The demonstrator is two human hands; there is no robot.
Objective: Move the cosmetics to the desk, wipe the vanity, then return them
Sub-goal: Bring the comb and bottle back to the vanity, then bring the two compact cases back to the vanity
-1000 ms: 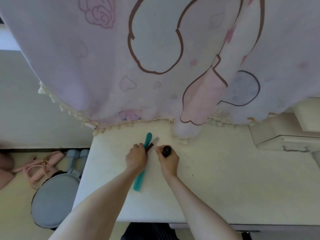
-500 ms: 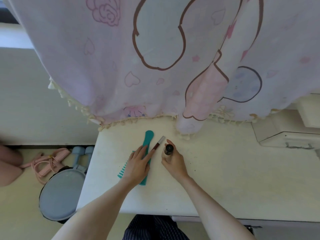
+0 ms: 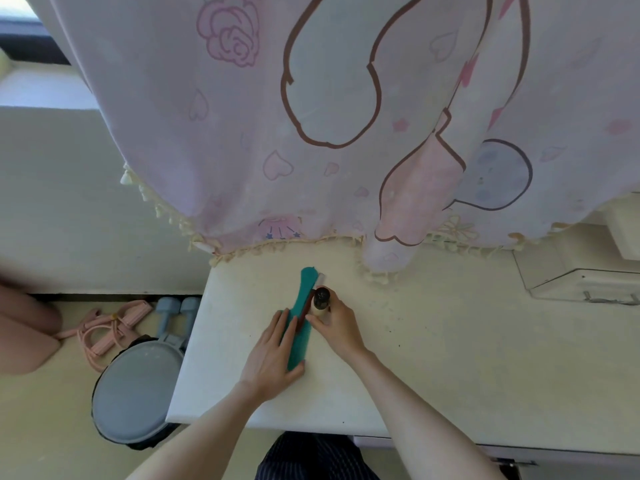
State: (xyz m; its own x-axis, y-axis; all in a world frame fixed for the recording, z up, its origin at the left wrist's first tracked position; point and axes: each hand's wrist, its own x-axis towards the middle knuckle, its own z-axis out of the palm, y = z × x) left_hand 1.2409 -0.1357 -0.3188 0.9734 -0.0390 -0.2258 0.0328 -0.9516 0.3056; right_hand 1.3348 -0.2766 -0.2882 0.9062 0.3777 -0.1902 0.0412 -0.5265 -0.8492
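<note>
A teal comb lies lengthwise on the cream tabletop. Along its right side lies a slim dark-red tube with a pale cap. My left hand rests flat over the comb's near half, fingers straight, with its thumb by the comb's near end. My right hand pinches a small pale bottle with a black cap, which stands upright against the tube and comb.
A pale curtain with pink prints hangs over the back of the tabletop. A white box-like unit sits at the right. Left of the table edge, on the floor, are a grey round stool, pink bands and grey dumbbells.
The comb has turned to lie straighter, with the tube alongside it. My left hand has flattened over the comb. My right hand has brought the bottle up against the tube.
</note>
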